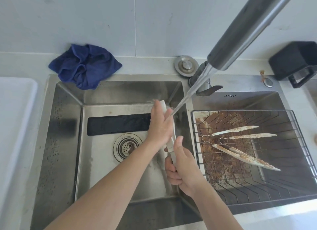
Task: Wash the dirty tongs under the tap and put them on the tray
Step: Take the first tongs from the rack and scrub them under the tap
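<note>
Tongs in hand [169, 126]: white, held over the left basin of the sink [68, 144], long axis running from near the body up and away toward the back wall, far end under the water stream [187, 94].
Right hand [184, 162]: fingers and thumb curled round the near handle end, gripping it.
Left hand [161, 125]: laid along the far half of the tongs, fingers fairly straight and pressed against the blades, rubbing position; whether the thumb wraps round behind cannot be told.
Tap [248, 29]: spout slanting in from the upper right, water running down to the tips beside the left fingers.
Step in hand: washing, judged well under way since the visible part of this pair looks pale, not brown.
Tray [15, 118]: white, on the desk at the far left, well apart from both hands and on the left hand's side.
Key relation: tray lying left of the tongs, across the whole basin; left hand nearer to it, right hand holding the firm grip on the handle, so a carry leftward probably calls for a swing of the long axis across the body.
Dirty tongs waiting [240, 144]: 2 pairs, brown-crusted, on the wire rack [300, 161] in the right basin, near the right hand.
Risk: wet handle slipping; drips across the sink edge.
Other: blue cloth [84, 66] at the back rim.
</note>
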